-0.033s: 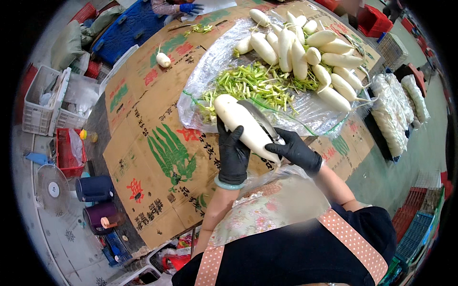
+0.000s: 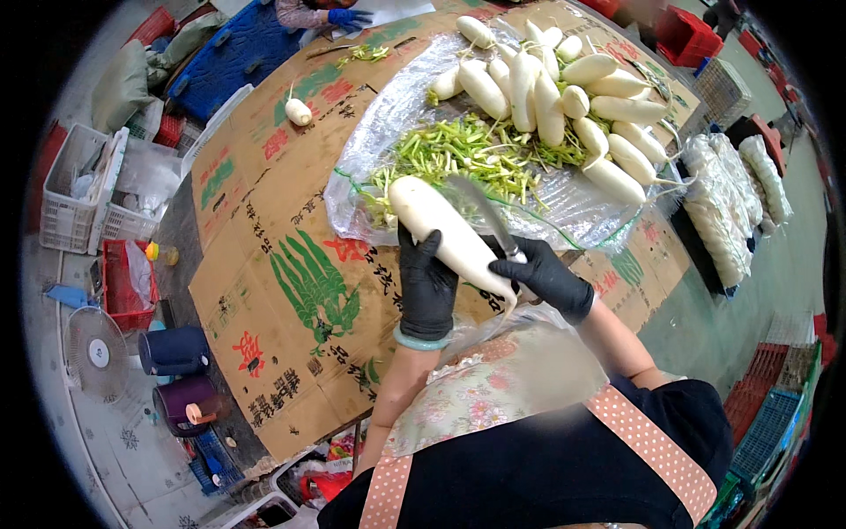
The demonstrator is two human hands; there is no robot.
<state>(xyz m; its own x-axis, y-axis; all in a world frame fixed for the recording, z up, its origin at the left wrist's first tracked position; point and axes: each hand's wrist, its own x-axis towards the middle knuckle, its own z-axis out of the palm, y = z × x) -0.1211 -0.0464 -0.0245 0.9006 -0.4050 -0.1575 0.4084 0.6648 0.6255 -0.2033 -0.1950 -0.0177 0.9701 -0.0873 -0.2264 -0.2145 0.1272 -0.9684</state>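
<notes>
Gripped from below and its near side by my black-gloved left hand, a white radish slants across the middle, its thin root end toward me. My right hand, also gloved in black, is closed round the handle of a knife. The blade points away from me and stands just right of the radish. Beyond them, a heap of cut green stalks lies on clear plastic sheeting. Whole white radishes are piled at the far right of the sheeting.
Printed cardboard covers the table. One small radish lies alone at the far left. Across the table rests another person's blue-gloved hand. A fan and white crates stand left; bagged radishes lie right.
The knife blade has swung from lying along the radish to standing slightly apart from it. The radish and my left hand have shifted a little left.
</notes>
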